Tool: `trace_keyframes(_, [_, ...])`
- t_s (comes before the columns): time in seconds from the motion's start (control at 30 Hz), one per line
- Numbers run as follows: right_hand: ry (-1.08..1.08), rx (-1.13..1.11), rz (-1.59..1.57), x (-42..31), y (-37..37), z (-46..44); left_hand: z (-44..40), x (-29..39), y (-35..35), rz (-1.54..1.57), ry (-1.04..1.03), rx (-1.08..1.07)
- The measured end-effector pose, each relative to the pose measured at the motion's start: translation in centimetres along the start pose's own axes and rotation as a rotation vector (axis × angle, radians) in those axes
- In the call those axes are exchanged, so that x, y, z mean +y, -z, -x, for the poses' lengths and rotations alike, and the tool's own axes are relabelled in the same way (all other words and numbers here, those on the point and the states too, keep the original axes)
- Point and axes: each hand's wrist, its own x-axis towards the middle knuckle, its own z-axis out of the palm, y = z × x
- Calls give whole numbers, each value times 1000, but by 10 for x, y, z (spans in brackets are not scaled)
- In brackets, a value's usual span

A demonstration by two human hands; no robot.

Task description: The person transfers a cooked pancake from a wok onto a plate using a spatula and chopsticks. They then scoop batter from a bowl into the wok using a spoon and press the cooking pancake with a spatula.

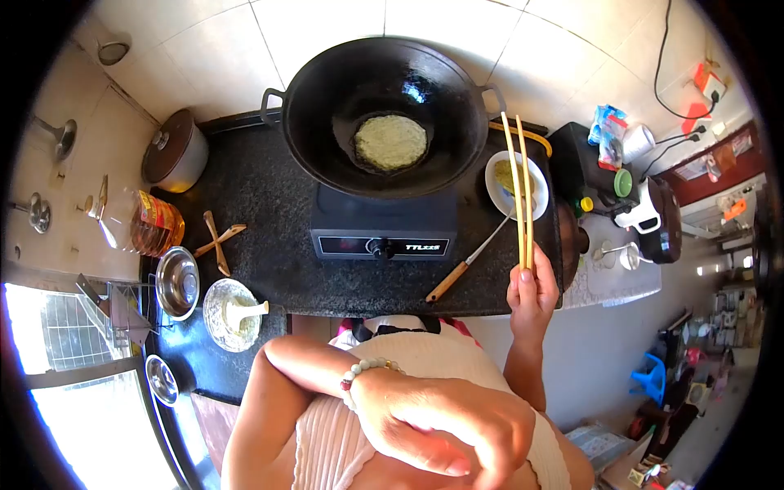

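Observation:
My right hand (535, 290) is closed around the lower ends of a pair of long wooden chopsticks (523, 200), which point up past an oval white dish (492, 184) holding yellowish food. My left hand (449, 416), with a bead bracelet at the wrist, is raised close to the camera in front of my chest. Its fingers bend loosely, thumb apart, and nothing shows in them; some fingertips are cut off by the frame. A round pale-green pancake (390, 141) lies in the bottom of a black wok (310, 106) on an induction cooker (384, 224).
A wooden-handled turner (457, 269) leans on the dish. At left are a lidded pot (177, 151), an oil bottle (147, 220), crossed wooden pieces (219, 242), a metal bowl (178, 282) and a batter bowl (214, 314) with a white spoon. A white-handled jug (649, 208) stands right.

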Motion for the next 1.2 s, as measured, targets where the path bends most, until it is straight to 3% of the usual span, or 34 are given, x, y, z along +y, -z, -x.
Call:
trace_keyframes(0.33, [7,-55,47,-2,-2,-11,-4,9,-4,-146,51,25])
trace_keyframes(0.4, [4,-65,52,-3,-3,-11,1,11,-6,-83,142,39])
trace_keyframes(0.77, [13,-110,49,-1,-9,-10,6,5,-5,-269,-83,15])
trace_keyframes(0.97, [14,-98,16,1,-12,-8,6,17,-4,-341,-18,-18])
trace_keyframes(1.07, [-3,-100,-51,-1,-11,-7,15,26,3,-330,142,-16])
trace_keyframes(1.2, [11,-264,-191,-4,-5,-3,45,25,21,-701,376,445])
